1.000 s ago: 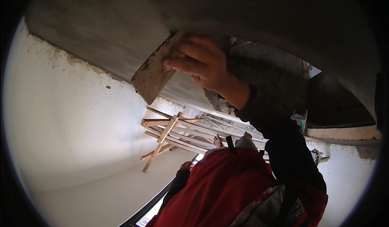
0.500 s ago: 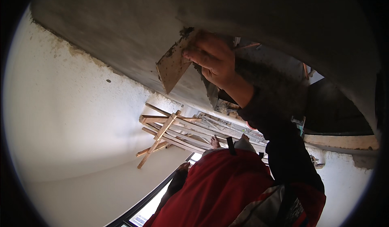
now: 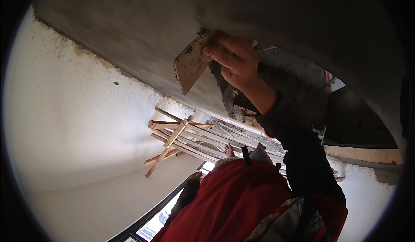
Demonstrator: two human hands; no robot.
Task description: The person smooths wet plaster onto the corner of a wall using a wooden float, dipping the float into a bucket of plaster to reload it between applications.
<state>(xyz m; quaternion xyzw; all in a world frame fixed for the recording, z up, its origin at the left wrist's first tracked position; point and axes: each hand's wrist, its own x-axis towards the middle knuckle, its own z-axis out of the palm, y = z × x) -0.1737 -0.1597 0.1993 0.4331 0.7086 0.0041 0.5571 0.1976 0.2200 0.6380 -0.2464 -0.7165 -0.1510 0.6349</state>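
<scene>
A flat, plaster-speckled trowel (image 3: pixel 186 72) is gripped in my right hand (image 3: pixel 237 60), its blade tilted against or very close to the grey plastered surface (image 3: pixel 121 38) overhead. Just right of the trowel, a ragged edge (image 3: pixel 222 92) of that surface borders a dark opening (image 3: pixel 281 77). My left hand (image 3: pixel 195 176) hangs low beside my red-clothed body, small and dark in the picture; its fingers are too indistinct to read.
A rough wooden plank scaffold (image 3: pixel 176 132) stands under me, my bare feet (image 3: pixel 229 150) on it. A white wall (image 3: pixel 78 138) curves along the left, with a dark-framed window (image 3: pixel 151 220) at the bottom. A curved pale band (image 3: pixel 363 153) runs at the right.
My right hand and the trowel have moved right and slightly up along the overhead surface. The whole view has shifted a little. My left hand stays low.
</scene>
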